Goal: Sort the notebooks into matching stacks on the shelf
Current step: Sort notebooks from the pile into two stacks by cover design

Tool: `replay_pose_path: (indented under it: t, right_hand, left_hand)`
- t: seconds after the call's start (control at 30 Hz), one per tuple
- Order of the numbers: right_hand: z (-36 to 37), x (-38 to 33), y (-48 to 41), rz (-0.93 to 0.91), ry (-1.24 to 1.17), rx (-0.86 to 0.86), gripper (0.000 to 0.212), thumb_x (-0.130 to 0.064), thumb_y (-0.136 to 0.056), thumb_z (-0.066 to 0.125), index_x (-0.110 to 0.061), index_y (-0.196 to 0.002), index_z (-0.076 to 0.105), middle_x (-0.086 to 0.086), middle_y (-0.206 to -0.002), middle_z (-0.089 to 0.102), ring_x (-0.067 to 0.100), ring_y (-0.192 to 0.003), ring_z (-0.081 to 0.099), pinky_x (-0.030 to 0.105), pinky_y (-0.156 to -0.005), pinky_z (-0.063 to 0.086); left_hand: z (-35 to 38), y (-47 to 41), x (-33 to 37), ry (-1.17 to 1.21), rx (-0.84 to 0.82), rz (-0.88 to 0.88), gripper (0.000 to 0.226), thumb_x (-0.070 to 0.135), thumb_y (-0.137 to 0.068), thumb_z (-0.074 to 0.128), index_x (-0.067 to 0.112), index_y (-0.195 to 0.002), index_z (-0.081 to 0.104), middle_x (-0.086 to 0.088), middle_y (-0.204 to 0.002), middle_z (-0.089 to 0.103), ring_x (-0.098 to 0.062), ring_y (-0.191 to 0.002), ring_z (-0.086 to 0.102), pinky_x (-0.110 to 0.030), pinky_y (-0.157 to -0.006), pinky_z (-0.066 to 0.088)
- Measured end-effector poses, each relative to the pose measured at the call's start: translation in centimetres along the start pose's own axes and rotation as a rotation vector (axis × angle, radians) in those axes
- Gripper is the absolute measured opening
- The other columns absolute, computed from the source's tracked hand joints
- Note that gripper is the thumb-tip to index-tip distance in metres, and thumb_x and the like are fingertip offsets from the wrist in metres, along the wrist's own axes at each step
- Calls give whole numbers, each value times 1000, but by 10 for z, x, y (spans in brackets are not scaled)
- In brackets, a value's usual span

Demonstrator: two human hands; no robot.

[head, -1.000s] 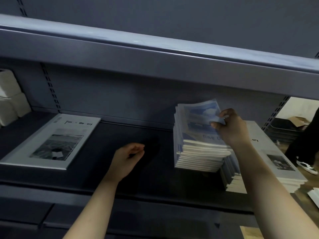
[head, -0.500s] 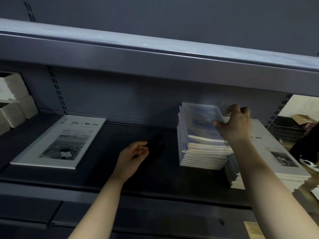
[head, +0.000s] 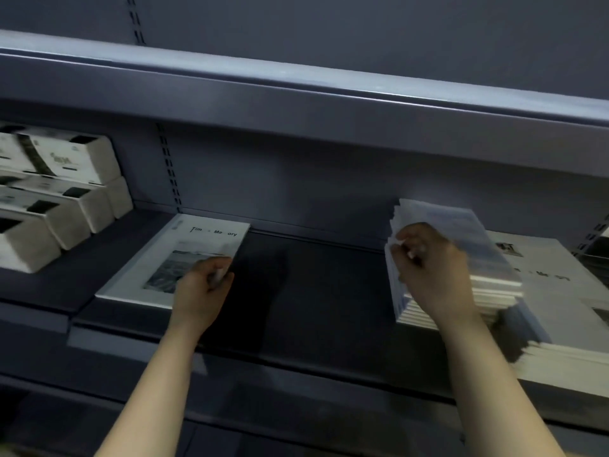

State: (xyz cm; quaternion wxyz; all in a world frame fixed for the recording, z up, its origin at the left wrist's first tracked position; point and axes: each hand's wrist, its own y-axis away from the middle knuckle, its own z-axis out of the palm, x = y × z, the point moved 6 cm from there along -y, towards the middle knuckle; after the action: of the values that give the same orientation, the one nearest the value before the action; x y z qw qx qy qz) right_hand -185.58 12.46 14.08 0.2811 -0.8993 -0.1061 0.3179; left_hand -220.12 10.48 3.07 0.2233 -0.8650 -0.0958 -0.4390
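Blurred white wrapped packs (head: 66,166) with dark labels, stacked in tiers at far left, beside a slotted upright (head: 168,166).

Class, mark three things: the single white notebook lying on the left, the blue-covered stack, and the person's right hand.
white notebook (head: 171,268): head view, on its cover photo.
blue-covered stack (head: 484,255): head view, on the top cover.
right hand (head: 435,272): head view, on the back of the hand.

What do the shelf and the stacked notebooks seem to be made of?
The shelf: probably painted sheet metal, matte blue-grey; the folded front lip and slotted upright suggest it. The notebook stack: paper, by its white page edges; covers look like smooth printed card, though blur leaves the finish open.
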Motion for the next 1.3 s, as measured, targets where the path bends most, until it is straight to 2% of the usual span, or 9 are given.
replay_pose_path:
  t: [0.13, 0.27, 0.37, 0.53, 0.8, 0.93, 1.03, 1.17, 1.3]
  right_hand:
    - [47, -19, 18, 60, -128, -164, 13, -20, -88, 65, -29, -94, 59, -8, -85, 68, 11, -66, 67, 29, -65, 53]
    - [87, -22, 33, 113, -169, -295, 14, -20, -88, 67, -30, -95, 60, -12, -86, 68, 8, -67, 67, 30, -68, 55]
    - [107, -20, 42, 147, -177, -362, 18, -22, -88, 66, -36, -95, 57, -16, -88, 67, 2, -67, 65, 21, -65, 53]
    - [124, -14, 54, 216, -171, -402, 19, -24, -89, 66, -34, -104, 58, -14, -92, 65, 5, -75, 66, 25, -69, 56]
    - [130, -4, 67, 289, -132, -395, 21, -25, -89, 66, -29, -108, 60, -11, -94, 65, 11, -75, 67, 26, -69, 55]
    - [130, 2, 72, 312, -120, -392, 20, -24, -88, 67, -29, -106, 62, -11, -92, 64, 13, -75, 67, 30, -71, 55]
    - [131, 2, 73, 326, -144, -393, 19, -23, -88, 67, -30, -105, 62, -9, -93, 66, 14, -76, 67, 31, -72, 56]
    - [129, 0, 74, 324, -198, -412, 16, -24, -89, 66, -34, -100, 59, -13, -91, 65, 5, -64, 65, 15, -58, 48]
    - [116, 1, 71, 362, -392, -380, 13, -25, -89, 66, -35, -97, 62, -10, -80, 69, 7, -63, 69, 16, -52, 48]
  left_hand:
    - [-53, -13, -43, -290, 58, -164, 32, 17, -86, 61, 21, -117, 64, -8, -116, 65, -31, -102, 61, -44, -89, 48]
    - [-86, -23, -77, -591, -15, -396, 47, 48, -85, 55, 26, -127, 54, -13, -133, 51, -39, -121, 44, -52, -100, 34]
    - [-93, -27, -86, -638, -54, -462, 74, 65, -75, 60, 24, -134, 46, -17, -138, 45, -41, -127, 37, -54, -101, 30]
    - [-101, -42, -94, -614, -93, -521, 104, 65, -55, 78, 10, -136, 44, -20, -141, 42, -41, -129, 36, -51, -101, 36]
    - [-93, -60, -92, -371, -242, -419, 97, 42, -59, 88, 3, -136, 44, -15, -138, 49, -32, -121, 48, -37, -90, 42]
    - [-83, -62, -83, 67, -290, -312, 56, 7, -74, 77, 21, -121, 51, -5, -119, 58, -10, -89, 55, -26, -67, 42]
    - [-67, -57, -67, 317, -398, -289, 63, -8, -76, 67, 36, -118, 51, 5, -116, 58, -8, -98, 55, -24, -71, 42]
    - [-47, -45, -46, 496, -401, -240, 71, 1, -56, 70, 40, -113, 57, 8, -112, 63, -16, -106, 57, -30, -82, 45]
    - [-29, -30, -18, 639, -444, -194, 71, 5, -56, 71, 39, -117, 60, 9, -107, 69, -14, -100, 64, -26, -72, 51]
